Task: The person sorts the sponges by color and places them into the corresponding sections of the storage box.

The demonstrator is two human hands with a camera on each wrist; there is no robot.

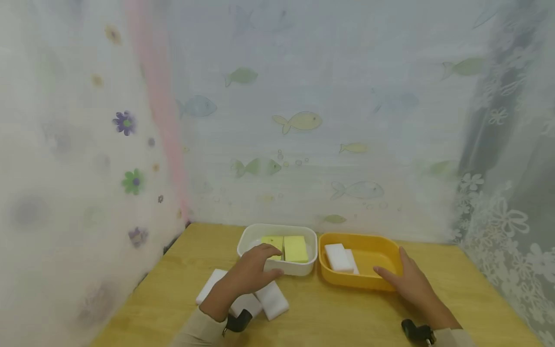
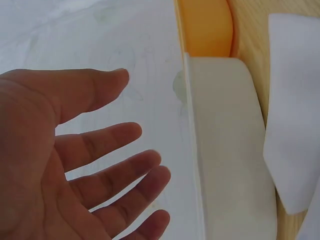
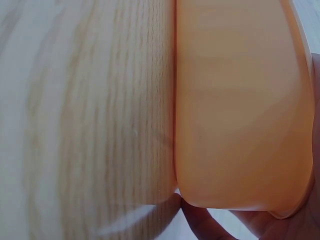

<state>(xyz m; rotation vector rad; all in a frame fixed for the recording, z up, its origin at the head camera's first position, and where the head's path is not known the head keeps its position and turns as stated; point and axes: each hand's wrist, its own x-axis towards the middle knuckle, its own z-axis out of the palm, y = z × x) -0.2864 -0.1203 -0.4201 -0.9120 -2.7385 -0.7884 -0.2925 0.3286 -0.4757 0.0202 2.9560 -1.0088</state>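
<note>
Curtains [image 1: 299, 86] with pale printed fish stand behind a wooden table [image 1: 338, 318], and I see two trays on its top. Orange tray [image 1: 381, 258] is at the person's right side; white tray [image 1: 300, 269] is just beside it, at the left. Right hand [image 1: 407, 278] grips the right end of the orange tray, with the thumb over the near rim and the fingers bent around the outside. Left hand [image 1: 256, 267] is above the near left part of the white tray, its fingers spread and slightly bent, with nothing between them. Two white blocks [image 1: 339, 258] lie overlapped in the left part of the orange tray. More white blocks [image 1: 271, 300] lie on the table, partly hidden under the left forearm, so I cannot count them surely. Two yellow blocks [image 1: 296, 249] lie side by side inside the white tray. Each wrist carries a small black device [image 1: 240, 321].
</note>
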